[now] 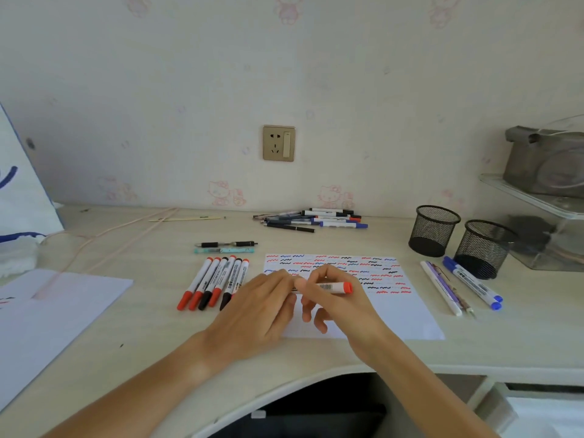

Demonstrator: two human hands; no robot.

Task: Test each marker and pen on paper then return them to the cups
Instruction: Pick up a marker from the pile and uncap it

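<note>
**A:** Start at the near edge of the worktop (151, 349). What are the hands doing?

**B:** Both meet over the test paper (395, 317). The right hand (339, 306) pinches the white barrel of a red-capped marker (336, 287) between thumb and forefinger, its other fingers curled loosely beneath. The left hand (262, 306) has its fingertips on the marker's other end; whether that grip is pinching or only steadying, I cannot tell, since the fingers hide the end.

**A:** How will the marker handle?

**B:** Light and stiff, I'd judge, with a smooth plastic barrel that could roll or slip. Best held mid-barrel, with the other hand taking the cap at its end.

**A:** Further in?

**B:** Left of the paper, a row of red and black markers (215, 281) lies side by side. Toward the right edge, blue markers (472, 284) and slim pens (442, 287) lie just beside the nearer mesh cup (482, 248). The paper's far half is filled with red, blue and black squiggles.

**A:** And beyond?

**B:** Two pens (226, 247) lie crosswise past the row. The second mesh cup (433, 229) stands farther back; both cups look empty, so returning seems not yet done. Near the back edge lies a heap of mixed pens (309, 218), under a wall socket (279, 143).
</note>
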